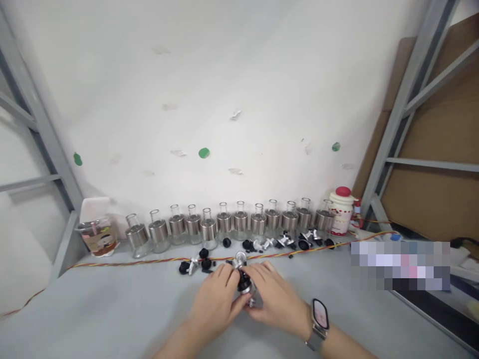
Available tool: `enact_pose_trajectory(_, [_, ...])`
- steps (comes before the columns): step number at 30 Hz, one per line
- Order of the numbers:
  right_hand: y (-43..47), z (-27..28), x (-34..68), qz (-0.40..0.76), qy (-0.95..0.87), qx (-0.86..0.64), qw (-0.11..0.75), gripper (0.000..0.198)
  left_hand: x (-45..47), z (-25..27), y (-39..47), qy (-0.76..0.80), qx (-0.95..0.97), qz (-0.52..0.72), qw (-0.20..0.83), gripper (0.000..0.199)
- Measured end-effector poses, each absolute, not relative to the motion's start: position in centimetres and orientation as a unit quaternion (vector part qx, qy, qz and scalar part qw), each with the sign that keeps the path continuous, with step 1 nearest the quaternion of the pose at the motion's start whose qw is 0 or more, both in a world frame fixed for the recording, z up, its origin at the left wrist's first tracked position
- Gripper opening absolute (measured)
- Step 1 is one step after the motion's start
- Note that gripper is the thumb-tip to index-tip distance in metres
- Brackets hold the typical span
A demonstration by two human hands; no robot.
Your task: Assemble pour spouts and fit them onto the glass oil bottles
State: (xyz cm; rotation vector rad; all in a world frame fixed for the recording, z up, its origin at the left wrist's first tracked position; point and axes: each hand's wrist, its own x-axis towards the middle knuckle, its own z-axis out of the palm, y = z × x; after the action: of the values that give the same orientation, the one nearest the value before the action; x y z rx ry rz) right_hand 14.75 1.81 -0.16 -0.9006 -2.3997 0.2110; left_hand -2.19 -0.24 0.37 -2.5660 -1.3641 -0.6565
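Note:
My left hand (215,295) and my right hand (279,298) meet near the middle of the table. Both have their fingers closed around a black and silver bottle stopper (244,284), whose lower part is partly hidden by the fingers and thumbs. Just beyond the fingertips is a round silver part (240,258). A watch (320,316) with a metal band is on my right wrist. Loose black caps (205,263) and a silver spout piece (193,264) lie ahead of my left hand. More silver and black stopper parts (286,241) are scattered farther right.
Several glass bottles (224,223) with metal sleeves stand in a row along the wall. A plastic tub (99,237) is at the left end, a cream jar (340,214) with a red knob at the right. Twisted wire (149,261) crosses the table. Metal frames (389,124) rise at both sides.

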Motion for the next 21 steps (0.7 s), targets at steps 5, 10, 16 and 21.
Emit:
enact_pose_trajectory(5, [1.6, 0.3, 14.9, 0.085, -0.896, -0.326, 0.288, 0.027, -1.8, 0.5, -0.8, -0.423, -0.868, -0.226, 0.125, 0.018])
enact_pose_trajectory(10, [1.6, 0.0, 15.0, 0.076, -0.891, -0.328, 0.306, 0.022, -1.4, 0.9, -1.2, -0.414, -0.87, -0.235, 0.126, 0.015])
enact_pose_trajectory(16, [1.4, 0.3, 14.9, 0.083, -0.891, -0.318, 0.314, 0.022, -1.4, 0.7, -1.3, -0.415, -0.866, -0.246, 0.13, 0.016])
enact_pose_trajectory(21, [0.8, 1.4, 15.0, 0.101, -0.886, -0.312, 0.327, 0.022, -2.1, 0.5, -0.9, -0.385, -0.859, -0.322, 0.104, 0.023])
